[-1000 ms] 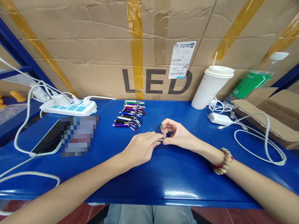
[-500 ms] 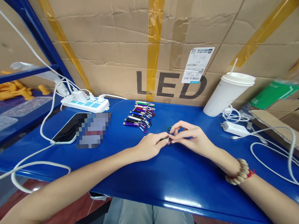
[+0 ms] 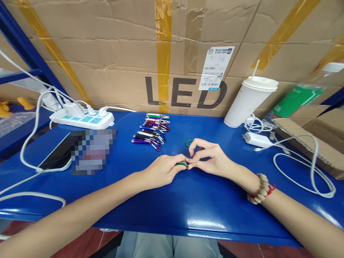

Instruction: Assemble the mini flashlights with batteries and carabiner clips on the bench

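Between the thumb and curled fingers of my left hand is a small green keychain flashlight, its metal end pointing right. My right hand meets that end with thumb and fingertips pinched together; whatever is between them is too small to make out. Just behind the right fingers a green carabiner clip lies on the blue table, partly covered by the hand. Farther back, several keychain flashlights in purple, black, silver, blue, red and green lie in a row with their carabiners to the right.
A power strip with plugs and a phone are at left, beside a blurred patch. At right stand a white lidded cup with a straw, a charger with looping cable, and an open carton. A large cardboard box walls the back.
The view has shifted slightly, so everything sits farther left. More of the green flashlight's end and of the green carabiner now shows. Both hands stay together at the flashlight.
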The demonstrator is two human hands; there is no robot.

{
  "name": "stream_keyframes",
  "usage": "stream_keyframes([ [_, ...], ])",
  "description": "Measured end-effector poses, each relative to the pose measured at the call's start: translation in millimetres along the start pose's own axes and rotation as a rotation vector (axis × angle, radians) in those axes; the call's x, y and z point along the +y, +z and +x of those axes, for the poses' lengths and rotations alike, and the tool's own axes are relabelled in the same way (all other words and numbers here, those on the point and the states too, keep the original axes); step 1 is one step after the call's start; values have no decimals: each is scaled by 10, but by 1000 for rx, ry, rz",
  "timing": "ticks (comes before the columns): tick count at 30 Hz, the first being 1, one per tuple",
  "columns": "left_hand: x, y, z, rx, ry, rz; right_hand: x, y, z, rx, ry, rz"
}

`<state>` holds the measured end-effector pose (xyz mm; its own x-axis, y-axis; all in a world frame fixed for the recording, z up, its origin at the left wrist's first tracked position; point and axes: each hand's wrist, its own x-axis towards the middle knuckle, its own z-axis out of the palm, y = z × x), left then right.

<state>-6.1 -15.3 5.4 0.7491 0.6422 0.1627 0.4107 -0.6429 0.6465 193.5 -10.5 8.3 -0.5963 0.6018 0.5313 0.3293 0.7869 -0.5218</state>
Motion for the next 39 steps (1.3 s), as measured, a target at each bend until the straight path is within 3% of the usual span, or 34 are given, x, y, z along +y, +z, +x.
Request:
stream_keyframes([
  [10,7,77,-20,119,-97,129,-113,128,45,166,260,164],
  [15,18,72,-16,221,-78,185,-110,171,53,198,380,233],
  [21,-5,64,9,267,-64,77,-83,196,65,201,471,333],
  [27,-11,27,33,254,-60,36,-114,182,77,196,474,224],
  [33,6,2,45,238,39,82,-126,160,81,155,474,165],
  [39,15,-13,44,262,-44,159,-75,166,74,192,422,124],
])
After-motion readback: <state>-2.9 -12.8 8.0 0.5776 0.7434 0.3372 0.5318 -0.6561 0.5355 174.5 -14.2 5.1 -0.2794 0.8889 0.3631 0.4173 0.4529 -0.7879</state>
